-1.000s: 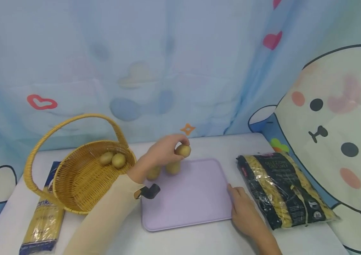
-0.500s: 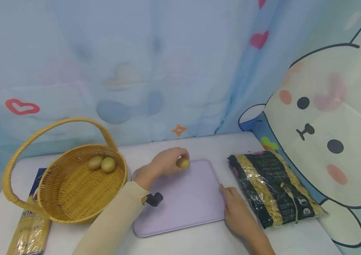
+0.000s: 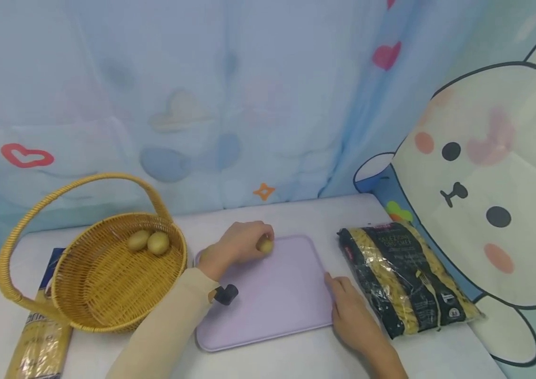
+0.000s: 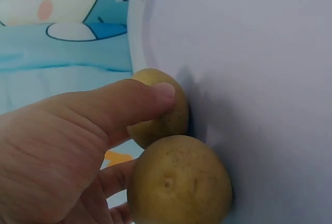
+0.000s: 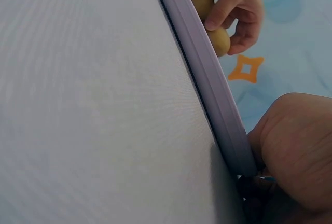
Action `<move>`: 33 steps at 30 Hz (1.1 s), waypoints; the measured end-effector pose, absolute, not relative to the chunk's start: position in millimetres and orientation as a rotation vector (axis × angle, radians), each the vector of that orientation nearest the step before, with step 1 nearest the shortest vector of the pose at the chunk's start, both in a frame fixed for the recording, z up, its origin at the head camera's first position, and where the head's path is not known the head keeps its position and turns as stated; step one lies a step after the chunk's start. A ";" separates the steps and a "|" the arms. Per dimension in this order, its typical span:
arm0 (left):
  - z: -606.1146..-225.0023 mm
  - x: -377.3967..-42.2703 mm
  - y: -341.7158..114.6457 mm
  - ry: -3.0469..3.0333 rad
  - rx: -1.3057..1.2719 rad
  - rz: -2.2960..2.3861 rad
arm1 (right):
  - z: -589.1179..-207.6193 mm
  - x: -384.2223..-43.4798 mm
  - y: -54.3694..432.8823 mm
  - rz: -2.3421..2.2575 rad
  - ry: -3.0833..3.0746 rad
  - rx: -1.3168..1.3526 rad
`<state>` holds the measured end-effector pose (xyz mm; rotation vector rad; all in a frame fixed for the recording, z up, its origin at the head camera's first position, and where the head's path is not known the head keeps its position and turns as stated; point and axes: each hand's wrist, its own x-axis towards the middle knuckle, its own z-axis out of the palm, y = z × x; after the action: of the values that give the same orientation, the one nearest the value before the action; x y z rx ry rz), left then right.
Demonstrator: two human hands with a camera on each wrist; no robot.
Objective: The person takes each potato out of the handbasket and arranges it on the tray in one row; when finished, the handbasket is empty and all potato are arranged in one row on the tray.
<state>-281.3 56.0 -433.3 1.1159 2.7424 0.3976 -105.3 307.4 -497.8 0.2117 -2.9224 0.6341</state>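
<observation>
In the head view my left hand [image 3: 241, 243] pinches a potato [image 3: 266, 246] at the far edge of a lilac tray [image 3: 277, 300]. Seen from the left wrist, the thumb lies across the held potato [image 4: 177, 111], and a second potato [image 4: 181, 182] sits against it on the tray. Three potatoes show in a row along the tray in the right wrist view, the endmost one [image 5: 220, 42] between the left thumb and fingers. My right hand [image 3: 354, 316] grips the tray's right edge; its fingers are partly hidden below the rim.
A wicker basket [image 3: 116, 284] with a tall handle stands at left, two potatoes [image 3: 148, 242] inside. It partly covers a pasta packet [image 3: 40, 342]. Right of the tray lies a black-and-yellow pasta bag [image 3: 405, 279]. A patterned curtain [image 3: 230, 105] hangs behind the table.
My left hand has lowered the potato onto the tray's far edge and shifted it slightly left. The right hand stays on the tray. The head view has turned a little to the right.
</observation>
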 end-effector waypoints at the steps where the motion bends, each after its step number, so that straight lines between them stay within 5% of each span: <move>1: -433.0 -281.1 55.0 2.739 1.114 0.398 | -497.7 -105.5 307.4 0.631 -2.923 0.211; 19: -434.1 -276.7 44.8 2.669 1.015 0.578 | -498.3 -107.2 306.8 0.639 -2.950 0.191; 33: -365.9 -268.6 -14.4 2.538 1.194 0.959 | -498.5 -107.6 306.5 0.630 -2.926 0.213</move>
<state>-268.6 -14.4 -365.9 1.1938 2.5380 0.9587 -107.6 306.5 -498.5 0.2126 -2.9265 0.6303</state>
